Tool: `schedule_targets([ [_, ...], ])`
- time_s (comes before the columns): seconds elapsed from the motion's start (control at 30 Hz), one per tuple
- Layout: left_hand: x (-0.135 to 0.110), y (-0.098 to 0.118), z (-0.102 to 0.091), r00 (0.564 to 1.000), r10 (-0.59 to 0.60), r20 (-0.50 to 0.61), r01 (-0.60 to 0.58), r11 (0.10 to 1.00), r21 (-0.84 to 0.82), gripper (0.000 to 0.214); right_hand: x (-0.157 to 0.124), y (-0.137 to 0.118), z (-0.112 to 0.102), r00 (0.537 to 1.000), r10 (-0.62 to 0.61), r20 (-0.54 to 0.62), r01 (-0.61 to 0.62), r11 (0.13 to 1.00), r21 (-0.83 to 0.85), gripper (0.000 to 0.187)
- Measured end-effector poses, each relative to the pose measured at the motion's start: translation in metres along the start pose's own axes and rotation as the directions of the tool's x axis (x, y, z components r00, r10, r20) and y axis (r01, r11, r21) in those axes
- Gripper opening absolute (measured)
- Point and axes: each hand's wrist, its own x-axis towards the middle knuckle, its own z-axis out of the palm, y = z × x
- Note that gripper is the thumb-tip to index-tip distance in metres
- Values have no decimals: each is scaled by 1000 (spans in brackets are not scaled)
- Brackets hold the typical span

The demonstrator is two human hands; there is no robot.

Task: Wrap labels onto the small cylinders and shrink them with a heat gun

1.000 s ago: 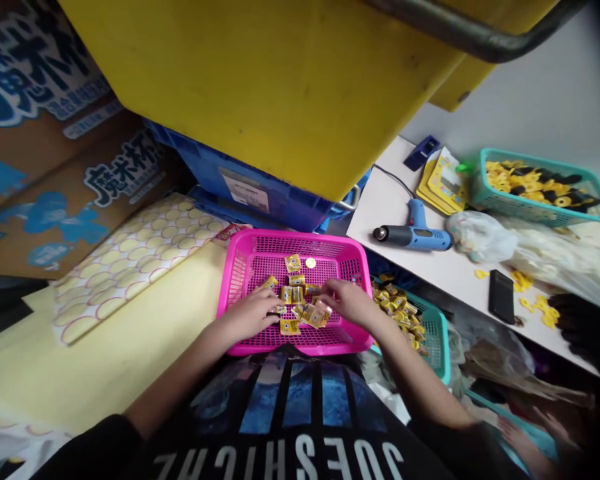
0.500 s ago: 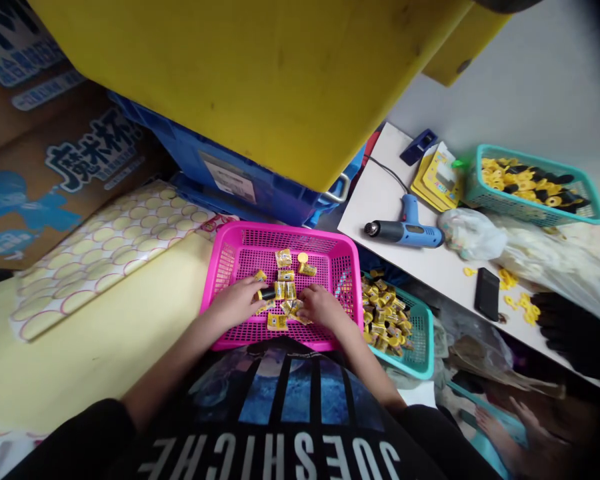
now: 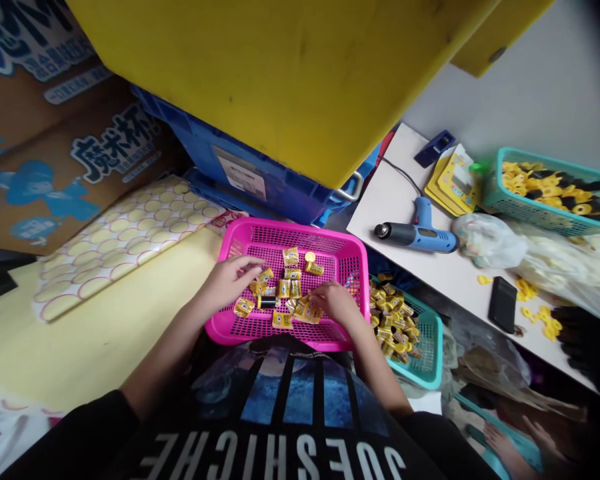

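A pink plastic basket sits in front of me with several small yellow printed pieces in it, some looking like flat wrappers and some like short cylinders. Over its left side, my left hand has its fingers apart and empty, beside a yellow piece. My right hand is closed at the edge of a yellow printed wrapper, low in the basket. Between the hands lies a black cylinder. A round yellow cap and a yellow cylinder rest towards the back.
A teal basket of yellow pieces stands at right. The white table holds a blue heat gun, a black phone and another teal basket. Blue crate and yellow bin rise ahead. Another person's hand shows lower right.
My left hand has lifted back and left from the black cylinder, which now lies uncovered. My right hand stays by the wrappers, where a larger wrapper now shows. The view has shifted slightly.
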Motion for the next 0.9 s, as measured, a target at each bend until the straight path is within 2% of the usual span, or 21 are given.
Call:
schedule_targets([
  [0.07,-1,6,3,999,-41,34,44,994,-100,30,-6,-1,-10,995,-31,-92,37,998,55,23],
  [0.1,-2,10,7,995,-61,78,73,983,-170,29,-10,-4,-15,979,-70,-190,89,991,97,22],
  [0.13,-3,14,12,988,-73,138,106,962,-252,29,-14,-9,-20,942,-119,-313,168,977,134,21],
  [0.2,-4,23,24,965,-55,257,164,891,-423,31,-20,-22,-26,807,-207,-553,348,924,161,18],
  [0.23,-5,27,30,956,-29,293,179,849,-497,33,-22,-29,-29,739,-235,-632,416,896,153,18],
  [0.27,-5,32,35,953,-4,304,181,810,-558,35,-23,-37,-30,696,-252,-672,460,876,148,19],
  [0.33,-6,38,43,964,16,264,161,756,-635,41,-24,-48,-31,671,-225,-706,494,846,200,20],
  [0.4,-5,41,45,982,-4,187,131,731,-670,43,-21,-53,-31,696,-98,-711,472,809,350,18],
  [0.43,-5,41,45,988,-20,153,119,731,-672,43,-19,-55,-31,728,-15,-685,444,772,455,17],
  [0.5,-4,40,42,994,-40,102,97,753,-651,43,-15,-55,-31,822,102,-560,365,660,657,25],
  [0.57,-4,38,39,996,-35,85,80,789,-609,44,-9,-56,-33,919,94,-383,273,549,790,33],
  [0.63,-4,38,37,994,-15,104,72,821,-566,49,-2,-60,-36,968,30,-249,209,454,866,34],
  [0.7,-4,38,37,992,9,129,62,844,-533,56,5,-67,-39,983,-26,-183,180,365,914,39],
  [0.77,-3,40,38,990,23,138,53,851,-523,63,11,-75,-41,982,-34,-187,189,280,941,41],
  [0.9,-1,41,36,995,6,96,48,836,-547,60,19,-84,-39,945,164,-282,265,114,957,32],
])
